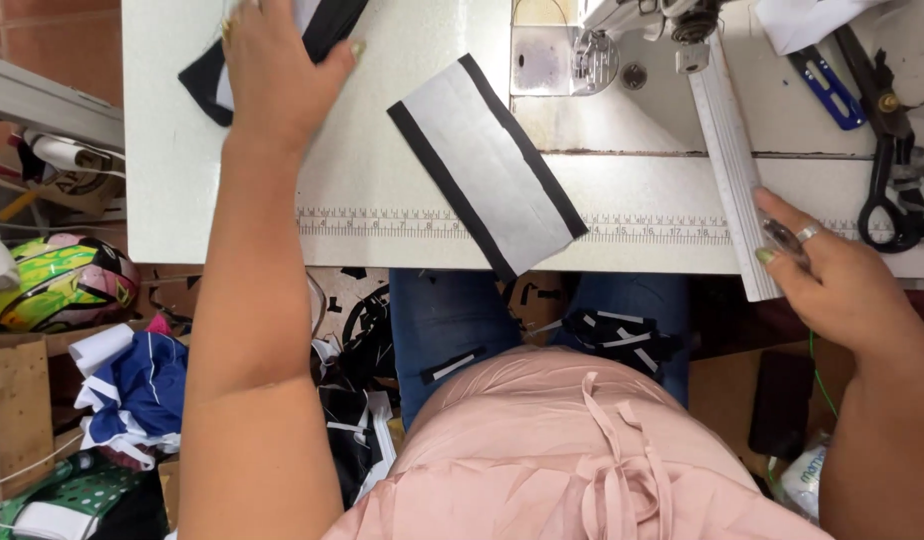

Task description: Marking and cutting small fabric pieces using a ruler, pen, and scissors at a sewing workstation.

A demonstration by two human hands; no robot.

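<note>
white plastic ruler (730, 150), long and flat, lies diagonally on the sewing table, its far end up by the machine head and its near end overhanging the table's front edge. right hand (832, 270) holds that near end: from my remote seat i see the thumb and forefinger pinched on the ruler's edge, a ring on one finger, the other fingers curled behind. left hand (277, 65) is stretched far up the table, palm down, fingers spread and pressed flat on a black-and-white fabric piece (327, 25) at the far left, thumb out to the right side touching the cloth.

between the two hands lies a grey rectangular fabric panel with black strips along both long edges (487, 165), tilted, one corner hanging past the front edge. neither hand touches it. it covers part of the printed measuring scale (382, 222) that runs along the pale tabletop (182, 150).

beyond the ruler: metal presser foot and needle plate (587, 55) of the sewing machine, near the panel's upper corner. to the far right, black-handled scissors (887, 150) and a blue-handled tool (827, 88), well apart from the left hand.

below the table edge: blue jeans (442, 320) with fabric offcuts on the lap, pink top (562, 450). floor at left holds a green and pink helmet (57, 280) and blue-and-white cloth (142, 395).
</note>
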